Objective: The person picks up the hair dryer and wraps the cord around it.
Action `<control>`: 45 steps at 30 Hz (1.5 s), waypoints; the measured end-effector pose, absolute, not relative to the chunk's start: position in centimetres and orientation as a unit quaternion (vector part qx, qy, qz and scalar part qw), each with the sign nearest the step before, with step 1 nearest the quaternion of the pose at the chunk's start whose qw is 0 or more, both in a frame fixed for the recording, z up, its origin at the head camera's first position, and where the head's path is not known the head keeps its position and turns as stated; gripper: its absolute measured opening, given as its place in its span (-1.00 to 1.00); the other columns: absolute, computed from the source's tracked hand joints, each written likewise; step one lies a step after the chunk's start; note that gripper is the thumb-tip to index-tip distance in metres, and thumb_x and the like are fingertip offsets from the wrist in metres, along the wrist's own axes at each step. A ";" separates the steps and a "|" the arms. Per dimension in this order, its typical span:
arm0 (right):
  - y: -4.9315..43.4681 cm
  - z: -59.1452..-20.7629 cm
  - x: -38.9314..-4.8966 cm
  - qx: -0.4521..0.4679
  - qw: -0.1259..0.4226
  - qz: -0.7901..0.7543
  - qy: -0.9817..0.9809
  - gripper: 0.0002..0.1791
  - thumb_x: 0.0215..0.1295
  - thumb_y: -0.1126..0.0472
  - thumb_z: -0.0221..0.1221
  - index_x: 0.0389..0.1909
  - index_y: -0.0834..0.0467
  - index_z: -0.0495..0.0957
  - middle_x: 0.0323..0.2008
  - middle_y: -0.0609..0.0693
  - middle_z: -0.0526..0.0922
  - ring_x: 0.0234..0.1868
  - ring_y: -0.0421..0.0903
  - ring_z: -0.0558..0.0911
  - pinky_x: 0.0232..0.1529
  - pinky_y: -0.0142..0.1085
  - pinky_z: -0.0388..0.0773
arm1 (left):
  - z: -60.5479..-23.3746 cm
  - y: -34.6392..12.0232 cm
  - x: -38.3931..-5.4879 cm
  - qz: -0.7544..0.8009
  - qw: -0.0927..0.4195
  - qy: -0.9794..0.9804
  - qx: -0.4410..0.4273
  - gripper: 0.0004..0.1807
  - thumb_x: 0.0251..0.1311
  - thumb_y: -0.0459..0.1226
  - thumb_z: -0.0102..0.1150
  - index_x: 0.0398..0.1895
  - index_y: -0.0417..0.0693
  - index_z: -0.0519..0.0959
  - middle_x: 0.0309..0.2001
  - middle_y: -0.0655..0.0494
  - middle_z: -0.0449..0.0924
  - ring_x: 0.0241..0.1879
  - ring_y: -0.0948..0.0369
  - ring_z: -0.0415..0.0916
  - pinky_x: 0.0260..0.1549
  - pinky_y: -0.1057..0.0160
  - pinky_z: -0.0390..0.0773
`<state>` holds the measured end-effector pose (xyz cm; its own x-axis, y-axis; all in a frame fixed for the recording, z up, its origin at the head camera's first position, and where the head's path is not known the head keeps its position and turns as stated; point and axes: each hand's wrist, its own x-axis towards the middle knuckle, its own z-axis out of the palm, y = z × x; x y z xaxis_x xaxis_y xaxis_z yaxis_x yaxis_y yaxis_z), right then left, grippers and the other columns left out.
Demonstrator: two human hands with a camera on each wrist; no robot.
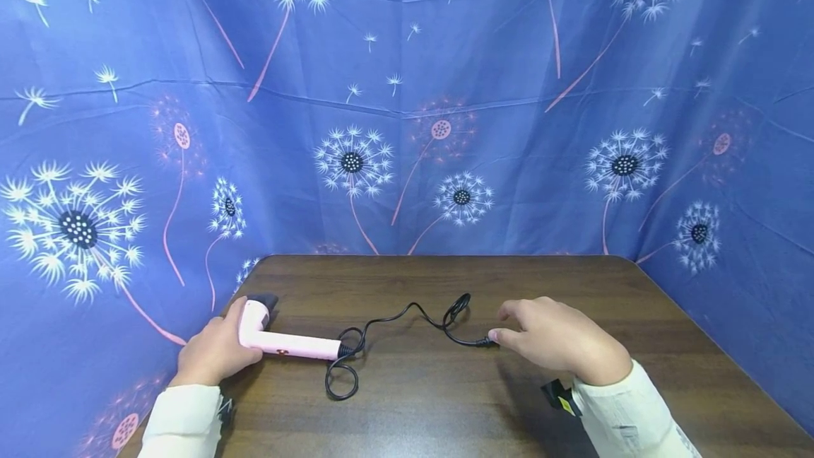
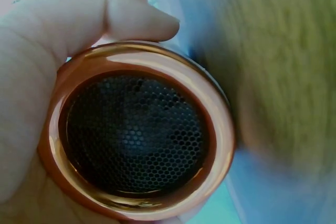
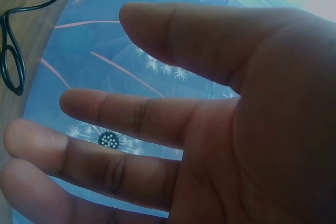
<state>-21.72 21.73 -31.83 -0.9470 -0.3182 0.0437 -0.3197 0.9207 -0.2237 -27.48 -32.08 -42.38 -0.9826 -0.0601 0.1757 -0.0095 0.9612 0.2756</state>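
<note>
A pink hair dryer point(image 1: 295, 345) with a black nozzle point(image 1: 270, 301) lies at the left of the table, its handle pointing right. My left hand point(image 1: 216, 350) grips it round the head end. In the left wrist view the thumb rests on the copper-coloured rim point(image 2: 223, 145) around a dark mesh intake point(image 2: 136, 135). A black power cord point(image 1: 407, 309) runs from the handle toward the right, with loops in it. My right hand point(image 1: 559, 334) hovers at the cord's far end, thumb tip right by the plug point(image 1: 488, 341). Its palm point(image 3: 283, 119) holds nothing, fingers spread.
The brown wooden table point(image 1: 407, 415) has rounded back corners. A blue cloth point(image 1: 509, 126) with dandelion prints hangs behind it and along both sides. Close by the right sleeve point(image 1: 629, 415) there is a black strap piece point(image 1: 555, 394) with a yellow label.
</note>
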 end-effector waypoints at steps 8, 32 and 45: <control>21.7 -31.9 -21.5 0.159 -0.006 0.119 -0.980 -0.56 0.37 -0.29 0.21 0.04 -0.09 0.67 -0.03 -0.10 0.77 0.03 0.00 0.72 0.02 0.10 0.62 | -42.8 -32.0 -27.5 -0.149 0.100 -0.984 0.013 0.26 -0.28 -0.01 0.56 0.56 -0.11 0.10 -0.12 -0.44 0.60 -0.30 -0.21 0.63 -0.51 -0.16 0.53; 21.9 -30.8 -20.9 0.168 -0.001 0.125 -0.978 -0.58 0.40 -0.28 0.19 0.04 -0.08 0.66 -0.07 -0.13 0.76 -0.02 -0.06 0.72 -0.02 0.06 0.63 | -42.6 -32.1 -27.4 -0.144 0.119 -0.982 0.004 0.23 -0.26 -0.07 0.54 0.55 -0.15 0.09 -0.12 -0.48 0.60 -0.28 -0.27 0.63 -0.51 -0.20 0.54; 22.3 -30.6 -20.7 0.164 -0.004 0.131 -0.978 -0.53 0.40 -0.31 0.17 0.07 -0.06 0.65 -0.05 -0.11 0.76 0.00 -0.04 0.72 -0.02 0.07 0.64 | -42.9 -32.1 -27.2 -0.144 0.115 -0.983 0.018 0.24 -0.26 -0.05 0.52 0.56 -0.14 0.09 -0.08 -0.50 0.60 -0.22 -0.29 0.64 -0.49 -0.21 0.54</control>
<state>-20.67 22.34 -30.61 -0.9460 -0.3225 0.0343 -0.3201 0.9117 -0.2576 -27.23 -32.13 -42.93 -0.9728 -0.0690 0.2213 -0.0027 0.9580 0.2867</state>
